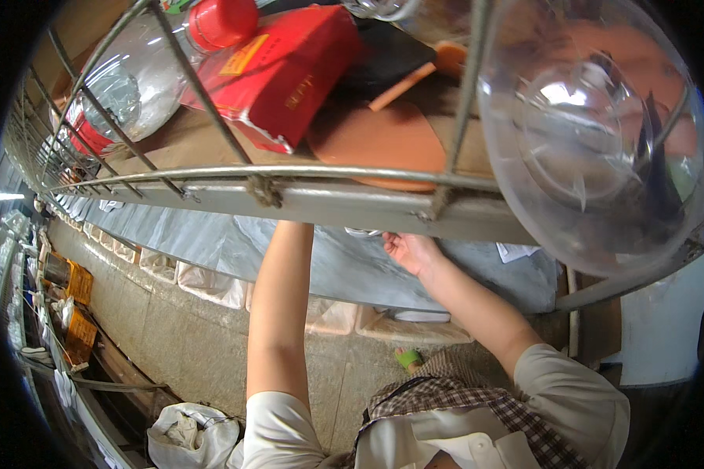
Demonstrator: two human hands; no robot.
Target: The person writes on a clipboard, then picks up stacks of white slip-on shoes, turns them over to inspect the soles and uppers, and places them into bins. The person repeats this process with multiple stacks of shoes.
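My right hand [411,252] is over the grey worktop [352,270], just under the rail of a raised shelf. Its fingers are curled in, and I cannot make out what, if anything, is in them. A small pale item [364,232] lies beside the fingertips, partly covered by the rail. My left forearm reaches up under the same shelf edge, and the rail hides the left hand entirely.
The metal-railed shelf [321,199] crosses overhead, holding a red box [278,78], an orange disc [379,144] and clear plastic containers. A large clear plastic lid or bowl [594,133] overhangs at right. White-lined bins [211,285] stand below the worktop; a white sack [193,438] sits on the floor.
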